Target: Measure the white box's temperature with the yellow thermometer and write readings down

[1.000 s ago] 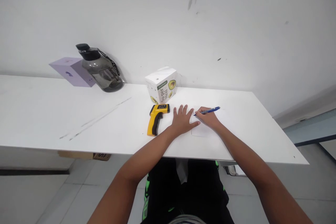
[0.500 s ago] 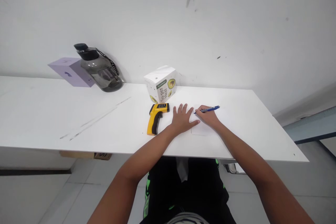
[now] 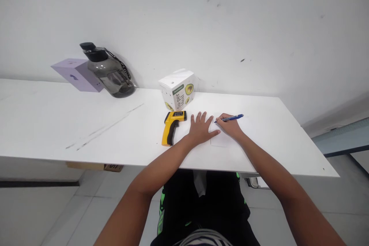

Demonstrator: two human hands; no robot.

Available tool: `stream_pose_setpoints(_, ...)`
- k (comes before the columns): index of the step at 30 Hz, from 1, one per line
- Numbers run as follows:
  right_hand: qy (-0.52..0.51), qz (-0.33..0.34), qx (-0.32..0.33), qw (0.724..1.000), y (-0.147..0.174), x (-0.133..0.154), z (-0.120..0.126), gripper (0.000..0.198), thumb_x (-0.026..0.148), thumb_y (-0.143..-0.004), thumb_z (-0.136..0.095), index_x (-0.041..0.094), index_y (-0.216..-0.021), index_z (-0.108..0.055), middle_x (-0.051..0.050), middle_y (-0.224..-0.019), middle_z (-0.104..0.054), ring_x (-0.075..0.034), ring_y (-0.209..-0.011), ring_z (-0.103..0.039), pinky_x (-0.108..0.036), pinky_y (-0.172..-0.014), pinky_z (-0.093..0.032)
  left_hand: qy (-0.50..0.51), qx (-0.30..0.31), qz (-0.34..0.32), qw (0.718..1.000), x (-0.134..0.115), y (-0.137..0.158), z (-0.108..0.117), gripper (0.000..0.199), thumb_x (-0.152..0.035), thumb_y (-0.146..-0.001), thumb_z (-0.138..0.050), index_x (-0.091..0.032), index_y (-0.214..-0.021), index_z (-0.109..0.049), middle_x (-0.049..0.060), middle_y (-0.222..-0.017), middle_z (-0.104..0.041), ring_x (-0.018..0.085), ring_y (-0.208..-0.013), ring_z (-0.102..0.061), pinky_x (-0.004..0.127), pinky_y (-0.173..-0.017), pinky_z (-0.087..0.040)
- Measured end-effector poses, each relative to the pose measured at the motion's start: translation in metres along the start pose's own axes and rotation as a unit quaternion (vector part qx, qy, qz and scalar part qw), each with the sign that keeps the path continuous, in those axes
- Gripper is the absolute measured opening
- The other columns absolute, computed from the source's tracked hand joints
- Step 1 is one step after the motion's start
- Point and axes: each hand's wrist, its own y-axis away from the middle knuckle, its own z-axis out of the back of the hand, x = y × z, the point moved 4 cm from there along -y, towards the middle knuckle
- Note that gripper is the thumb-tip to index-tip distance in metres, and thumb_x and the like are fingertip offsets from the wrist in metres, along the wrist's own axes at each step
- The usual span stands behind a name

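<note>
White desk (image 3: 288,138) against a scuffed white wall (image 3: 259,15); we take the thermometer (image 3: 173,127), the yellow gun lying on the desk, as our landmark. Just beyond it stands the carton (image 3: 177,88); whether the two touch, we can't tell. Well to its left and farther back, we have the bottle (image 3: 113,75), partly covering the purple box (image 3: 77,73).

Right of the thermometer is the paper (image 3: 218,141), white on white, so we make out little more than its near edge. Left hand (image 3: 199,128), between thermometer and paper: palm down, fingers spread, gripping nothing, thumb reaching over the paper's left side. Right hand (image 3: 229,124), farther right of the thermometer: pinching the pen (image 3: 236,117) in a writing grip, tip down at the paper near some tiny marks. We can't read them.

Step in hand, as we judge it: writing, right hand on the pen, left hand steadying the sheet. The next move, we'd say, calls for short finger strokes with light tip pressure, the left palm bearing down enough that the sheet doesn't slip, and its fingertips clear of the line, since they sit close to the tip.
</note>
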Motion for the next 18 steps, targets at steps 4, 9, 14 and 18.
stream_pose_setpoints(4,0.005,0.004,0.001,1.000,0.0005,0.0015,-0.0002,0.021,0.039,-0.073,-0.055,0.020,-0.062,-0.055,0.000,-0.066,-0.059,-0.016,-0.065,-0.051,-0.029,-0.061,-0.039,0.002,0.001,0.002,1.000,-0.0010,0.0006,0.0020,0.080,-0.074,-0.080,-0.036,-0.025,-0.144,-0.033,0.013,-0.154,-0.023,0.037,-0.142,-0.014,0.060,-0.111,-0.008)
stream_pose_setpoints(9,0.000,0.001,0.015,1.000,0.0003,0.0020,-0.0006,0.020,0.037,-0.071,-0.057,0.020,-0.063,-0.057,0.000,-0.064,-0.058,-0.015,-0.064,-0.051,-0.029,-0.061,-0.039,0.003,0.001,0.001,1.000,-0.0015,0.0016,0.0036,0.079,-0.073,-0.081,-0.036,-0.025,-0.144,-0.034,0.012,-0.154,-0.024,0.037,-0.142,-0.014,0.059,-0.111,-0.008)
stream_pose_setpoints(14,-0.039,-0.014,-0.004,0.999,-0.0027,-0.0011,0.0039,0.019,0.037,-0.071,-0.058,0.020,-0.063,-0.057,0.000,-0.068,-0.060,-0.015,-0.067,-0.052,-0.029,-0.064,-0.040,0.004,0.009,0.003,1.000,-0.0008,0.0012,0.0029,0.080,-0.074,-0.081,-0.035,-0.026,-0.145,-0.032,0.011,-0.154,-0.023,0.037,-0.142,-0.013,0.059,-0.111,-0.008)
stream_pose_setpoints(18,-0.106,-0.037,-0.003,0.994,-0.0086,-0.0063,0.0079,0.021,0.040,-0.071,-0.061,0.020,-0.066,-0.058,0.001,-0.067,-0.057,-0.013,-0.062,-0.048,-0.028,-0.060,-0.039,0.006,0.014,0.003,1.000,0.0009,0.0001,0.0004,0.083,-0.076,-0.080,-0.030,-0.025,-0.145,-0.031,0.012,-0.155,-0.021,0.037,-0.142,-0.011,0.060,-0.111,-0.005)
